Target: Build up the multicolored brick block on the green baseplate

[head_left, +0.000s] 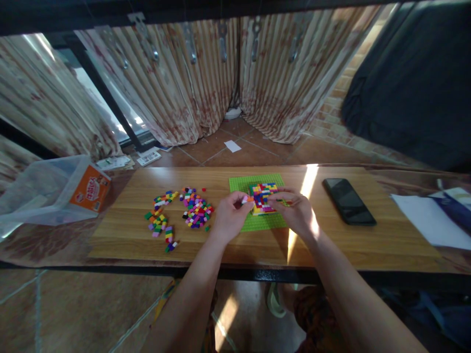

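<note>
A green baseplate (239,184) lies on the wooden board, carrying a low block built of many-coloured toy bricks (264,194). At the block's left side, my left hand (231,215) pinches small pink and orange bricks (248,198) between thumb and fingers. My right hand (297,211) rests against the block's right side, fingers bent over its edge; whether it holds a brick is hidden. Left of my left hand, loose bricks lie in a round heap (197,210) and in a curved trail (158,220).
A black phone (349,201) lies on the board (125,235) to the right, with white papers (432,220) beyond it. At the far left a clear plastic box (55,191) with an orange label lies on its side. Pleated curtains (206,83) hang behind.
</note>
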Action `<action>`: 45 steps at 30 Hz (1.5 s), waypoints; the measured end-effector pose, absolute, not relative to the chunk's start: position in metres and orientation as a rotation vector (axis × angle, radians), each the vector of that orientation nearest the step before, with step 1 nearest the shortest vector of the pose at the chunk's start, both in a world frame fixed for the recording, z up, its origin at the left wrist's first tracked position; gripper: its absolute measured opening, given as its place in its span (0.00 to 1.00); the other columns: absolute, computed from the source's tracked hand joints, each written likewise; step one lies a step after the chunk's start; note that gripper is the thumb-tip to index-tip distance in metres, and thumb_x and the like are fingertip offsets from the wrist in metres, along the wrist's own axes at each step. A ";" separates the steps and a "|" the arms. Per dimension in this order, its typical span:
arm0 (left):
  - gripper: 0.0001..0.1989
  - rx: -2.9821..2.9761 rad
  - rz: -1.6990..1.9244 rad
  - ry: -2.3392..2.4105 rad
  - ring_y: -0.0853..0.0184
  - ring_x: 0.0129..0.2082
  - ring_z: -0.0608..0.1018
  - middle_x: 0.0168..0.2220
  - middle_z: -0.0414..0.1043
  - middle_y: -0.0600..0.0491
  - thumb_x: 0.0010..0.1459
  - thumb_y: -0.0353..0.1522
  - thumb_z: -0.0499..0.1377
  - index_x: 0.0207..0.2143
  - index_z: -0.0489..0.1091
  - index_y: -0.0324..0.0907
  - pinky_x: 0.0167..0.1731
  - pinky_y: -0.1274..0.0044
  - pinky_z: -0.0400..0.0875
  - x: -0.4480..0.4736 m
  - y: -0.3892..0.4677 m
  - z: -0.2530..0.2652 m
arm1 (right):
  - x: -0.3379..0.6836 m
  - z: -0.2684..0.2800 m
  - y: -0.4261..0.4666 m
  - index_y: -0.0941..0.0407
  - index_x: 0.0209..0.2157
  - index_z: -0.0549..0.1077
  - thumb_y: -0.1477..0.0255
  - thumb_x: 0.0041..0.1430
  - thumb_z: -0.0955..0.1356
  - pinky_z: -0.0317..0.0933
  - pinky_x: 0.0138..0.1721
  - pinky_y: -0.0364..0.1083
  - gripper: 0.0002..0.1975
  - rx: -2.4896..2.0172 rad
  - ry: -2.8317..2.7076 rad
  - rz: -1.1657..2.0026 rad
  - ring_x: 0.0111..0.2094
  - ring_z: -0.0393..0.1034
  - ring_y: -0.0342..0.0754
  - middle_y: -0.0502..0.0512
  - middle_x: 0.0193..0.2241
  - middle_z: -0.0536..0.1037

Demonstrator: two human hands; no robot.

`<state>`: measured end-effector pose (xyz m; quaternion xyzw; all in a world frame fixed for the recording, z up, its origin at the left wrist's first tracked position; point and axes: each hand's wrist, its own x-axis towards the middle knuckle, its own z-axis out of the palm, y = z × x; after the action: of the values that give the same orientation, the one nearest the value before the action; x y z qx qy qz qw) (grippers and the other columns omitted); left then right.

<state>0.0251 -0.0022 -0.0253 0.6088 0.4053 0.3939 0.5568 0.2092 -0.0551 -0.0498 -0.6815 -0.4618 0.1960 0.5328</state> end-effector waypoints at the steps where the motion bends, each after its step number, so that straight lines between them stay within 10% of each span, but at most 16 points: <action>1: 0.03 1.441 0.927 0.956 0.72 0.26 0.70 0.25 0.71 0.57 0.51 0.30 0.64 0.29 0.73 0.39 0.28 0.80 0.62 0.025 -0.002 -0.025 | 0.208 -0.050 -0.055 0.50 0.29 0.83 0.62 0.45 0.76 0.64 0.54 0.59 0.08 -1.619 -1.072 0.489 0.47 0.73 0.55 0.55 0.45 0.78; 20: 0.01 1.486 0.907 0.941 0.71 0.29 0.72 0.27 0.72 0.56 0.53 0.28 0.62 0.29 0.72 0.39 0.32 0.79 0.64 0.027 -0.006 -0.026 | 0.193 -0.050 -0.048 0.55 0.27 0.79 0.67 0.42 0.75 0.70 0.35 0.50 0.09 -1.461 -0.775 0.757 0.31 0.74 0.48 0.53 0.30 0.80; 28: 0.05 1.424 0.908 0.865 0.71 0.30 0.73 0.29 0.74 0.54 0.53 0.32 0.64 0.30 0.72 0.39 0.33 0.78 0.67 0.029 -0.006 -0.027 | 0.182 -0.029 -0.063 0.50 0.34 0.82 0.63 0.55 0.72 0.66 0.53 0.58 0.08 -1.553 -1.140 0.288 0.49 0.73 0.54 0.57 0.46 0.77; 45: 0.09 1.431 0.930 0.707 0.73 0.28 0.70 0.26 0.69 0.57 0.53 0.35 0.65 0.28 0.70 0.40 0.32 0.79 0.65 0.035 -0.012 -0.022 | 0.181 -0.026 -0.064 0.49 0.31 0.79 0.64 0.61 0.69 0.60 0.58 0.61 0.08 -1.416 -1.367 0.449 0.52 0.71 0.55 0.55 0.45 0.78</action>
<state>0.0349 -0.0119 -0.0219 0.6180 0.3054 0.4018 0.6028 0.1813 -0.0644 -0.0260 -0.5938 -0.5732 0.1882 0.5324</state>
